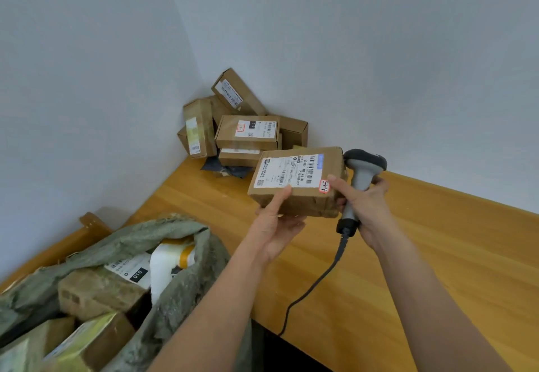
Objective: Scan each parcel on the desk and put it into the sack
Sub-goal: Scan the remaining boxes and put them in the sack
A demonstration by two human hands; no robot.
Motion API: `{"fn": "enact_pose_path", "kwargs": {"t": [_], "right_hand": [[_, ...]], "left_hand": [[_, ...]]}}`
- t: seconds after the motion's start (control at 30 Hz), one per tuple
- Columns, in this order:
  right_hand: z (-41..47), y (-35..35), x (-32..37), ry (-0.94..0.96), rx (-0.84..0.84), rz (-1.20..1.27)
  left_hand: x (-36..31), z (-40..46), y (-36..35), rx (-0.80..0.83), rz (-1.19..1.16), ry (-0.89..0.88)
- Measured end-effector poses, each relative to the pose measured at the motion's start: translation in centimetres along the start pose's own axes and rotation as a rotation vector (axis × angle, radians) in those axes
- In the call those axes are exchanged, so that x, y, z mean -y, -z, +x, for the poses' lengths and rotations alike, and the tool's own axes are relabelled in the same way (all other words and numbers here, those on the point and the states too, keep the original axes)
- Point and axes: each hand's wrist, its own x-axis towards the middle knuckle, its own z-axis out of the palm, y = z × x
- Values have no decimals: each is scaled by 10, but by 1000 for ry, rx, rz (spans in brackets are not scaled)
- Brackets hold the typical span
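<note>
Parcel: brown taped cardboard box (297, 182), stiff, seemingly light; hold by edges
Left hand (277, 226): clamped under box
Right hand (364, 202): wrapped round grey handheld scanner (360, 179)

I see a brown cardboard parcel (297, 180) with a smooth white paper label (287, 171). My scanner (360, 180) is matt grey and black plastic. The desk (437, 255) is smooth, shiny wood. The sack (180, 278) is rough, worn green cloth.
</note>
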Motion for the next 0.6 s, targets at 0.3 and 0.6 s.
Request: {"fn": "enact_pose_path", "kwargs": {"t": [0.3, 0.6], "right_hand": [[15, 68, 53, 27, 311, -245], [30, 89, 77, 13, 248, -378]], "left_hand": [[-56, -8, -9, 98, 787, 8], [-23, -13, -27, -67, 714, -7]]}}
